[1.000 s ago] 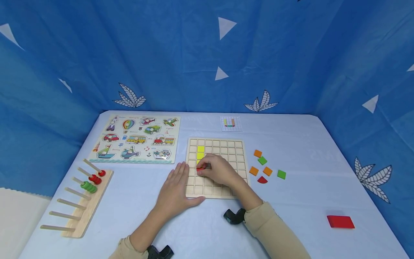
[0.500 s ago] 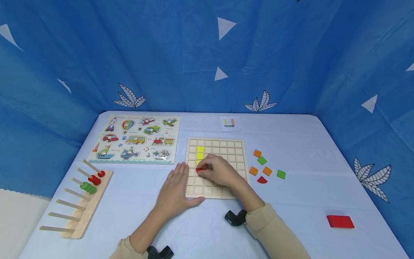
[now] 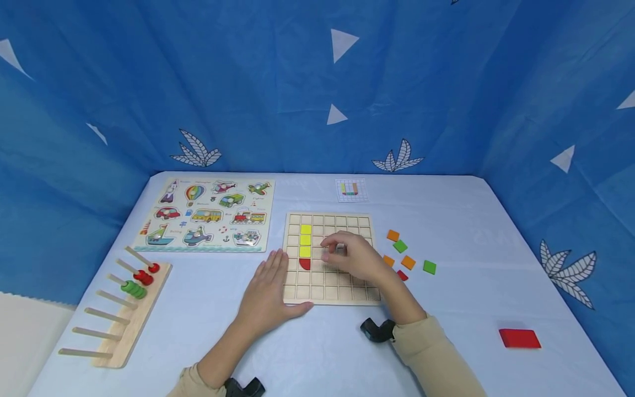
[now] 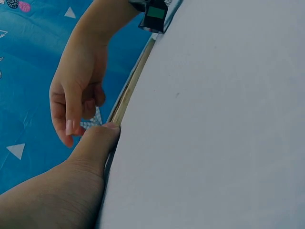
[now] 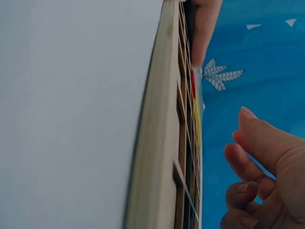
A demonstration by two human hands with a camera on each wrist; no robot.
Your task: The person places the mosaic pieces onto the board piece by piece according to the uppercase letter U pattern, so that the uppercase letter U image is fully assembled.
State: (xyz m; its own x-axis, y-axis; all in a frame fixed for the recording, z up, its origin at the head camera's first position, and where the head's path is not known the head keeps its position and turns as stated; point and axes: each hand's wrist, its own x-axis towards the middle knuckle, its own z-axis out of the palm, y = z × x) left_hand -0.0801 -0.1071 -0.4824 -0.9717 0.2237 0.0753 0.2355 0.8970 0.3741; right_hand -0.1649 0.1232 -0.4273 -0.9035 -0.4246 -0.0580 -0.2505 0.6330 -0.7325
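A wooden grid board (image 3: 332, 286) lies mid-table. In one of its columns sit yellow square tiles (image 3: 305, 240), with a red quarter-round tile (image 3: 305, 264) in the cell just below them. The left hand (image 3: 268, 292) rests flat at the board's left edge, its thumb along the near edge. Above the board hovers the right hand (image 3: 354, 256), fingers loosely bent, thumb and fingertips apart with nothing between them. The right wrist view also shows this hand (image 5: 262, 176) holding nothing. Part of the grid is hidden under it.
Right of the board lie loose orange tiles (image 3: 408, 262), green tiles (image 3: 429, 267) and a red tile (image 3: 402, 275). A small pattern card (image 3: 352, 191) is behind. Leftward are a vehicle puzzle (image 3: 205, 215) and a peg bead rack (image 3: 131, 320). A red block (image 3: 519, 338) sits far right.
The right hand has let go of the red quarter-round tile, which now lies in its cell, and has moved to the right. The left hand has stayed in place.
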